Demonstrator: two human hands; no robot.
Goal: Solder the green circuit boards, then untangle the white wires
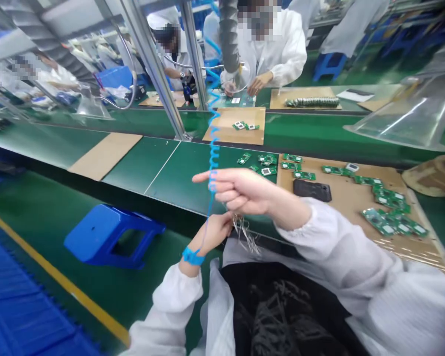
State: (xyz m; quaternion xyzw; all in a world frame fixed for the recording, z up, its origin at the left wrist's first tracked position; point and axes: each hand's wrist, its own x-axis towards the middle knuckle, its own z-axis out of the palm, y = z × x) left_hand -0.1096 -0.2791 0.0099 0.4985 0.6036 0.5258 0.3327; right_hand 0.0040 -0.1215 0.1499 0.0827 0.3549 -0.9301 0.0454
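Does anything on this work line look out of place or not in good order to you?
Yes. Several green circuit boards lie directly on the green assembly-line belt, off the cardboard sheet beside them. Others on that sheet sit scattered and overlapping, not in neat rows.

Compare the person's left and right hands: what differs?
The left hand wears a blue wrist strap; the right hand shows none. The left hand sits lower, beside thin wires; the right hand is higher, fingers stretched toward a coiled blue cord. Both are bare and come from white sleeves.
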